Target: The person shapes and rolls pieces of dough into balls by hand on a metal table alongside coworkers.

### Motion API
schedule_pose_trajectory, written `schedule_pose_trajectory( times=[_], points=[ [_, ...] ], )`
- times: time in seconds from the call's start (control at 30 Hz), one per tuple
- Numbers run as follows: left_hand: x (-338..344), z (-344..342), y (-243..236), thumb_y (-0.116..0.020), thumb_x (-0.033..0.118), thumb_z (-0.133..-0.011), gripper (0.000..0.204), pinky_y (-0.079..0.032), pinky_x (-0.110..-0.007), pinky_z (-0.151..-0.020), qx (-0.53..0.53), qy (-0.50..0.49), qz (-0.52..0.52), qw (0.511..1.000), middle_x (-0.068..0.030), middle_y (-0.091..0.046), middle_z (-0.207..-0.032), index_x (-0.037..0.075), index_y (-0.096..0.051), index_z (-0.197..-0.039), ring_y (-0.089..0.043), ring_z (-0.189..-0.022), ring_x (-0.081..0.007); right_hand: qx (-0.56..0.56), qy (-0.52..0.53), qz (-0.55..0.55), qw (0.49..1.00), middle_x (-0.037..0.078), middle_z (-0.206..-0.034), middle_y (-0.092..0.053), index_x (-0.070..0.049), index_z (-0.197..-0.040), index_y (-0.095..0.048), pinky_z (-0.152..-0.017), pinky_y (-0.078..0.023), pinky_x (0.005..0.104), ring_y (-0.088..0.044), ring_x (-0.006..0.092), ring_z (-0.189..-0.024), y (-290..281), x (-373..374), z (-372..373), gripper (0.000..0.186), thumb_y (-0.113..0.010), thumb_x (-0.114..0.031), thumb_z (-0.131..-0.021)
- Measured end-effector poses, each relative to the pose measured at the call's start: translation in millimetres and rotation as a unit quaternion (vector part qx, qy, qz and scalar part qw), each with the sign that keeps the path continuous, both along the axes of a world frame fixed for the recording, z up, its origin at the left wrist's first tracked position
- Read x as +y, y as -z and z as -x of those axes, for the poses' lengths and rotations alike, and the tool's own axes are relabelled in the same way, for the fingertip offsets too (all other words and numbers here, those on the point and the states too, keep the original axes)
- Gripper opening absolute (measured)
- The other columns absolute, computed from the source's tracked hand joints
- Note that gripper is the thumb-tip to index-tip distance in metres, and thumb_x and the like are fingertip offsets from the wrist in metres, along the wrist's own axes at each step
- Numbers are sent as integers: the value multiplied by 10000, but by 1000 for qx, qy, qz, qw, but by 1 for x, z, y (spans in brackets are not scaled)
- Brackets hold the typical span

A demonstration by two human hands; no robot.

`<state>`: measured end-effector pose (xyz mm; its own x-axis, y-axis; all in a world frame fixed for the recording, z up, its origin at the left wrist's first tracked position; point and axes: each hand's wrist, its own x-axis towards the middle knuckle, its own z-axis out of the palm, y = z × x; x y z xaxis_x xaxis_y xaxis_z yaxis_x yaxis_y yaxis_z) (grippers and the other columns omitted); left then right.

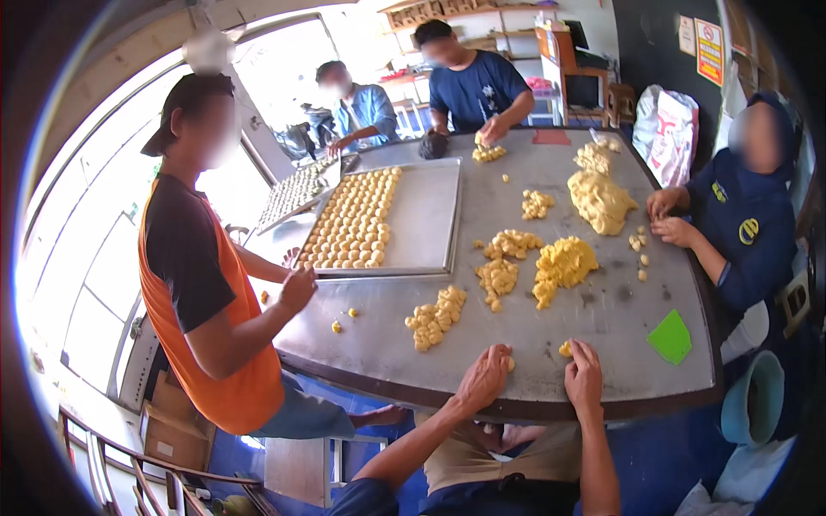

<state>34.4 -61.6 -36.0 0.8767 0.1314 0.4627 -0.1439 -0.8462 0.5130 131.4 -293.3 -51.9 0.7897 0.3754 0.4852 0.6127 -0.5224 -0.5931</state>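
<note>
At the table's near edge my left hand (483, 377) is curled over a small pale dough piece (511, 365), which shows only in part beside its fingers. To its right, my right hand (585, 378) pinches a small yellow filling lump (565, 349) between thumb and fingers. Ahead of both hands lies a large crumbly mound of deeper yellow filling (564, 267). Cut pale dough pieces (434, 318) form a heap to the left of it, and more dough pieces (499, 275) lie farther up. Beyond these rests a big smooth dough mass (600, 202).
A metal tray (422, 215), partly filled with rows of dough balls (348, 219), takes up the table's left side. A green scraper (670, 337) lies at right. One person in orange (206, 284) stands left; others work at the far side and right. A blue-green bucket (753, 400) stands beside the table.
</note>
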Motion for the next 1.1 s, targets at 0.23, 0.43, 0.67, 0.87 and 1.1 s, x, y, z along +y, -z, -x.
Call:
schedule_pose_trajectory(
  times=[0.23, 0.43, 0.67, 0.87, 1.1],
  points=[
    [-13, -57, -55, -515, 249, -1053, 246, -489, -534, -799, 234, -99, 42, 966, -203, -682, -984, 15, -581, -1011, -655, -965, -395, -30, 82, 60, 994, 202, -1389, -506, -4, -1310, -637, -1036, -467, 492, -515, 428, -1237, -2, -3, 4, 428, -719, -61, -893],
    [2, -67, -1, -539, 365, -1028, 291, -391, -485, -933, 110, -134, -121, 977, -141, -622, -1130, 98, -638, -1090, -555, -1084, -329, -29, 37, 44, 998, 188, -1241, -564, -16, -1239, -666, -1000, -485, 468, -540, 400, -1174, 4, 4, 3, 386, -759, -81, -870],
    [8, 29, -32, -654, 303, -971, 334, -483, -434, -927, 137, 13, -16, 990, -133, -694, -1134, 89, -706, -1222, -645, -1030, -301, -47, 22, 57, 997, 191, -1238, -577, -18, -1266, -662, -1026, -470, 466, -540, 391, -1168, -5, -2, 3, 403, -737, -102, -879],
    [80, -30, -72, -682, 155, -958, 237, -531, -448, -826, -177, -219, 54, 958, -180, -685, -1007, 22, -653, -1152, -656, -976, -348, -28, 1, 62, 998, 150, -1237, -596, -59, -1209, -700, -1016, -472, 446, -545, 366, -1147, -1, 1, -12, 352, -752, -98, -864],
    [64, -97, -5, -708, 242, -901, 290, -492, -455, -925, 120, -147, 8, 982, -190, -666, -1035, 22, -609, -1062, -616, -1048, -369, -37, -10, 25, 999, 161, -1261, -591, -54, -1201, -698, -1031, -475, 452, -548, 373, -1185, 3, 4, -7, 350, -719, -36, -851]
  ],
)
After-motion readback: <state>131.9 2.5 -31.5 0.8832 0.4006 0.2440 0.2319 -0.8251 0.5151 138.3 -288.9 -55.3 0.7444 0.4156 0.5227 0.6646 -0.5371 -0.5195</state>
